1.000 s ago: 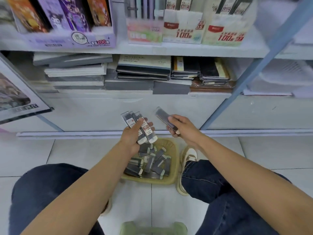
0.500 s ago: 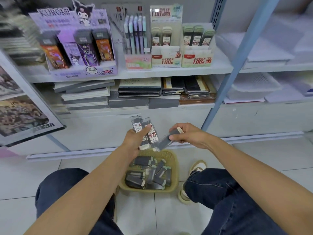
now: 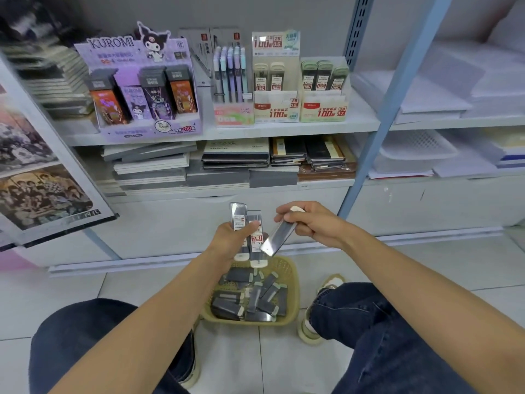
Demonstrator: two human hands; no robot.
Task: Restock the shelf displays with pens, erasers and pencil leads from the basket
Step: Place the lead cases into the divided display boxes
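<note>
The left hand (image 3: 230, 237) grips two lead cases (image 3: 246, 227) upright, caps down, above the basket (image 3: 295, 291). The right hand (image 3: 315, 223) pinches a third case (image 3: 279, 237) by its pale cap, slanted toward them. I'd turn that one to match and tuck it under the thumb before reaching for the lead display boxes (image 3: 275, 109) on the shelf (image 3: 360, 123). The basket, with more cases inside, sits on a pale tiled floor (image 3: 71, 302) between the person's knees.

Bright, even light; blurred, warped edges
</note>
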